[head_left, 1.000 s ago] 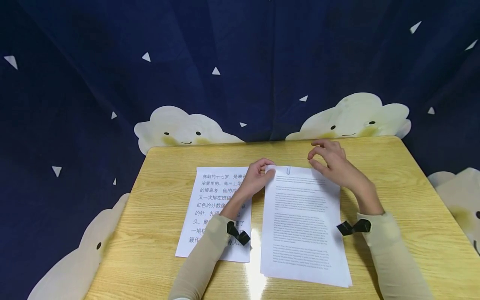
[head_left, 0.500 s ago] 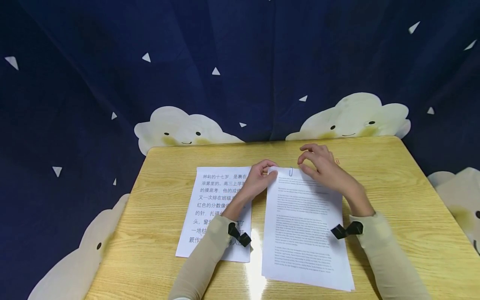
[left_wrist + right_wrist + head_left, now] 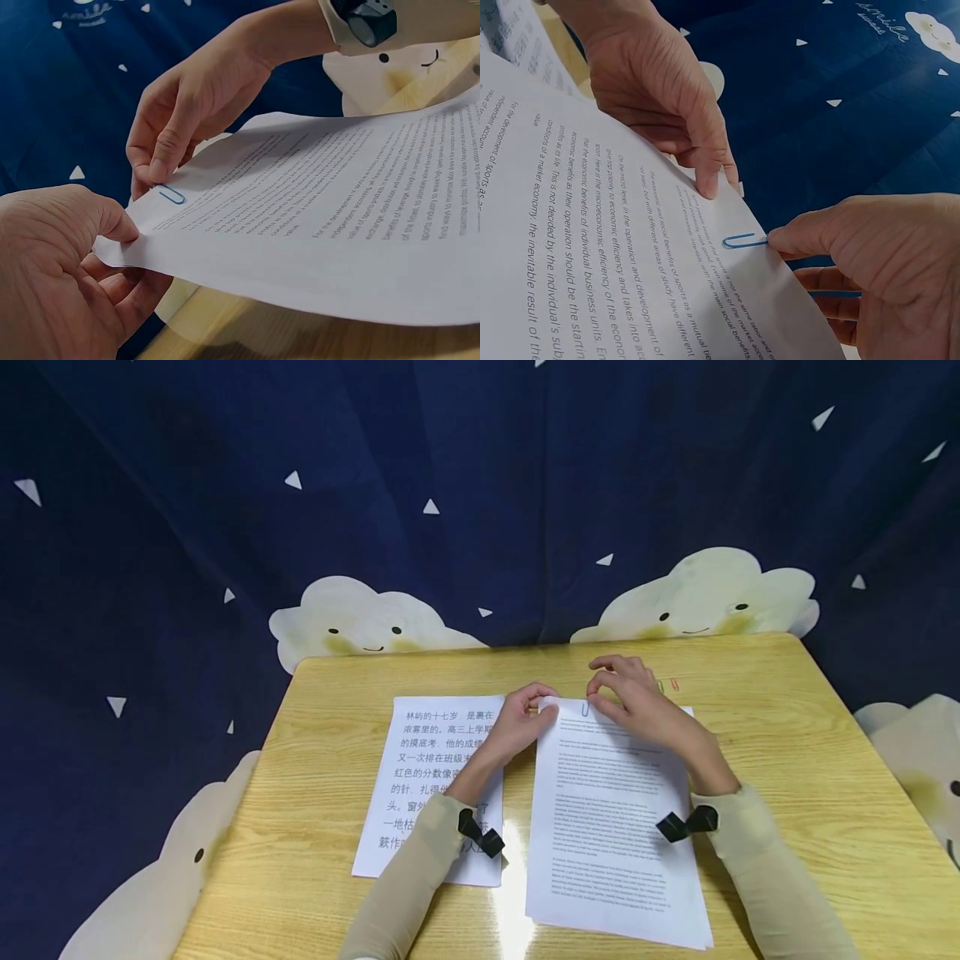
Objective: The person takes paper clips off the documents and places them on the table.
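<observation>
A sheaf of printed white sheets (image 3: 600,827) is raised at its top edge and lies to the right of centre in the head view. My left hand (image 3: 517,722) pinches its top left corner, thumb on the upper face and fingers beneath. A blue paper clip (image 3: 746,244) straddles the top edge, its loop flat on the front sheet. With thumb above and fingers behind the paper, my right hand (image 3: 632,700) pinches the clip's outer end. The right fingertips are partly hidden behind the sheets.
A second stack of sheets in large Chinese print (image 3: 382,777) lies at left, partly under my left forearm. Beyond my right hand are a green paper clip (image 3: 661,686) and a red paper clip (image 3: 675,684). A dark blue curtain (image 3: 480,485) hangs behind the wooden table (image 3: 780,760).
My right hand has come left and nearer to me, onto the blue clip at the top edge. The sheaf has shifted slightly right. The red and green clips have come into sight.
</observation>
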A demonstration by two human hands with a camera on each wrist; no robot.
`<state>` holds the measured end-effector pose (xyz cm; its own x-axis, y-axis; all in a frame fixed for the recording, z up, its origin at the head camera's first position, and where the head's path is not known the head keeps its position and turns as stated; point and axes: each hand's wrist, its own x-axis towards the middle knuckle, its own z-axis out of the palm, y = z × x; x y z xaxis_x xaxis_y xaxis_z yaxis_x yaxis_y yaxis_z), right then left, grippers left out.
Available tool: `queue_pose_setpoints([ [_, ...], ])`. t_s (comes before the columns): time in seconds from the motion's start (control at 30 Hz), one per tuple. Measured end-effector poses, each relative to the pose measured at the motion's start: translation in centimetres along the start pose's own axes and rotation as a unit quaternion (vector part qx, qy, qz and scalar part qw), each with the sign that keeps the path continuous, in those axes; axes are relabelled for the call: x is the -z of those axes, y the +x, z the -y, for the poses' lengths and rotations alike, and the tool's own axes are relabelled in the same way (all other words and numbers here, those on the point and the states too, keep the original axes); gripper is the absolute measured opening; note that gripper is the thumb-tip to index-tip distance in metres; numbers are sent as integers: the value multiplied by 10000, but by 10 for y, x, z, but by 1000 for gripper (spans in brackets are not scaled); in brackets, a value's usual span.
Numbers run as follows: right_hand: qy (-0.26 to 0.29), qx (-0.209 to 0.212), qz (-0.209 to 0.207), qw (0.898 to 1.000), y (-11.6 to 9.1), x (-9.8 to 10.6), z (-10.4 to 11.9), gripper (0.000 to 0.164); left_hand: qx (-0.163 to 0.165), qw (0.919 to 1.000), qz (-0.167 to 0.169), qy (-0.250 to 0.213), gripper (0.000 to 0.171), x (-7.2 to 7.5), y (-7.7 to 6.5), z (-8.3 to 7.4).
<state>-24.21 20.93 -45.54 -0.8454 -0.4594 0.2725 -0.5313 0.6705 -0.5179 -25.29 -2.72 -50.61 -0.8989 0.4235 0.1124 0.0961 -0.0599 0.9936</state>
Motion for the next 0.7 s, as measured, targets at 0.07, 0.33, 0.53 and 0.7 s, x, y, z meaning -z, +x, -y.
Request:
queue_pose_setpoints([
  [0.07, -2, -43, 36, 10000, 0, 0, 1, 3, -20, 10000, 34, -5, 19, 0, 0, -1],
  [0.33, 49, -154, 161, 9997, -1, 0, 3, 9, 28, 9999, 123, 7, 18, -1, -1, 2],
  [0.53, 132, -140, 226, 9996, -1, 0, 4, 10, 35, 9999, 151, 40, 17, -2, -1, 4],
  [0.7, 192, -89, 245, 9995, -1, 1, 4, 8, 42, 9998, 196, 23, 18, -1, -1, 3],
])
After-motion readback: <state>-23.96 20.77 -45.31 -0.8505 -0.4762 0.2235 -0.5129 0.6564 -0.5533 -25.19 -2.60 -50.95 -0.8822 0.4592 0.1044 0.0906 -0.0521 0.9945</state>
